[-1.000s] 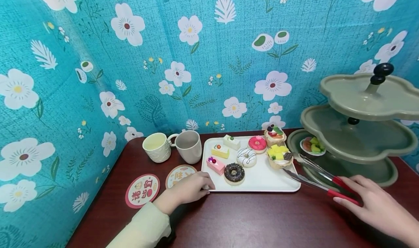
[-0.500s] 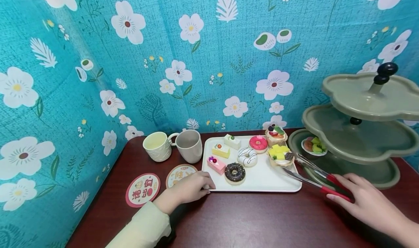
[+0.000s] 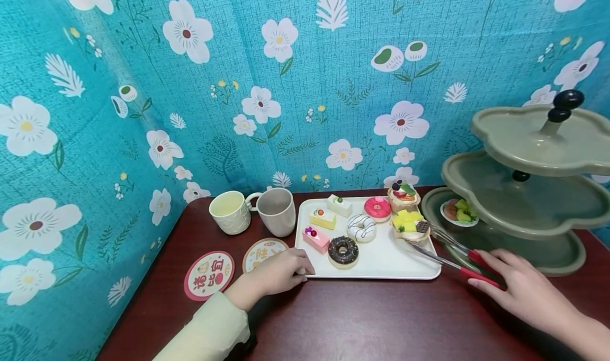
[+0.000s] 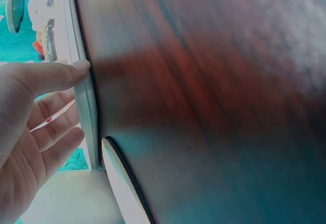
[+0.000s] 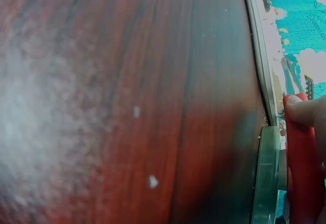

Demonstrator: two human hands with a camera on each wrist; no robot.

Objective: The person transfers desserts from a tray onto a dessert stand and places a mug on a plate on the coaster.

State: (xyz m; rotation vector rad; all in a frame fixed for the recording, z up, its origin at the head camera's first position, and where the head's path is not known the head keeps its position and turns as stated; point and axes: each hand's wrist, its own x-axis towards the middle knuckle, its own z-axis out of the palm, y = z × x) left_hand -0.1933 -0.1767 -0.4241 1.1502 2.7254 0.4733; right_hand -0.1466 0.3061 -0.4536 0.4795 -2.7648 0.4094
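Looking down from the head view, the left hand (image 3: 278,272) rests with loosely curled fingers against the near left corner of a white tray (image 3: 381,260) on the dark tabletop (image 3: 362,318). That tray carries three small cake slices, three doughnuts and two fruit tarts; the fruit tart (image 3: 409,225) with yellow pieces sits at its right edge. The right hand (image 3: 517,292) holds the red handles of metal tongs (image 3: 450,255), whose two tips lie apart, just beside that tart. A green three-tier stand (image 3: 524,202) rises to the right, with a small plate of fruit (image 3: 458,211) on its bottom tier; the upper two tiers show nothing on them. Two mugs (image 3: 257,211) stand left of the tray, behind two round coasters (image 3: 233,265).

From the left wrist view, the thumb (image 4: 56,74) touches the tray's edge (image 4: 84,107), the other fingers relaxed and straight, and a coaster's rim (image 4: 122,183) lies just below.

From the right wrist view, a fingertip (image 5: 308,109) presses on the red handle (image 5: 300,168), above the stand's green rim (image 5: 265,178).
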